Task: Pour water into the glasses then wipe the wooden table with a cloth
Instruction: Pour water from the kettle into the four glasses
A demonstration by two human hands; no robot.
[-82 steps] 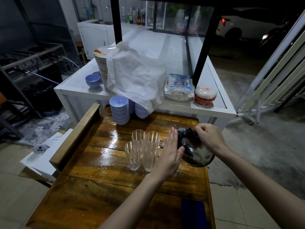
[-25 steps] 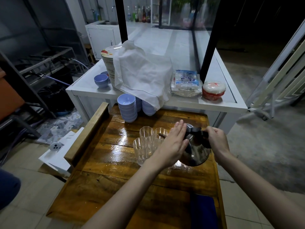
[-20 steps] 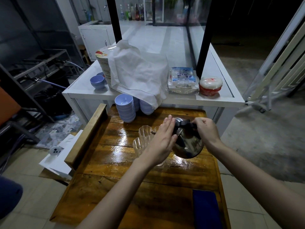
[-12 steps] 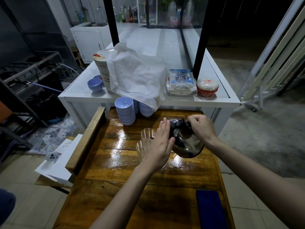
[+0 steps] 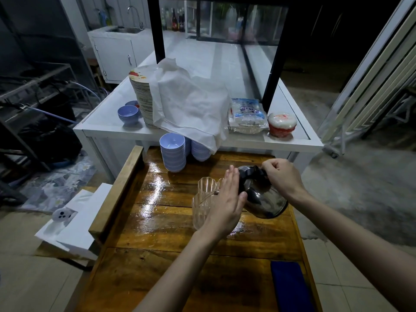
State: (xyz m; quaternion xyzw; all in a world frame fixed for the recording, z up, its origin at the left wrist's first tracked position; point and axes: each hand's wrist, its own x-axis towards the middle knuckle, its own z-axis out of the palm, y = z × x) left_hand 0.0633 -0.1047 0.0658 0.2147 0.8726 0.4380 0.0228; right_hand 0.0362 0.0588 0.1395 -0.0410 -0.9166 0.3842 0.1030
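**Four-ish glasses, one kettle, and a table that was already soaked**

Two glasses [image 5: 203, 199] were all I could count for sure: one ribbed rim at the back, one taller body in front. A sliver of a third rim showed beside the back one, and the rest of the cluster sat hidden behind the left hand [image 5: 226, 204], so I couldn't tell the real total. They stood bunched together, touching, in the middle of the wooden table [image 5: 171, 233].

The kettle [image 5: 262, 197] was a dark metal one, tipped toward the glasses, its thin spout reaching over a rim. The right hand [image 5: 281, 179] was closed around the black handle on top. The left hand was flat and open, fingers together, palm pressed against the kettle's side, gripping nothing and just steadying.

How I'd do this step well: keep the tilt small and slow, because that spout is narrow and the glasses are packed tight. Keep the flat palm on as a brake. Move the spout from rim to rim rather than shuffling the glasses, since the planks around them looked glossy and wet and they'd slide.

Counts for everything else: one folded blue cloth [image 5: 290, 287] at the near right edge of the table, well apart from the glasses and untouched. Two stacks of lilac bowls [image 5: 172, 154] at the far end. On the white counter [image 5: 108, 129] behind: one more short bowl stack, one tall plate stack [image 5: 140, 97] half under one white sheet [image 5: 191, 102], one plastic packet [image 5: 247, 113] and one round red-and-white tub [image 5: 281, 123].
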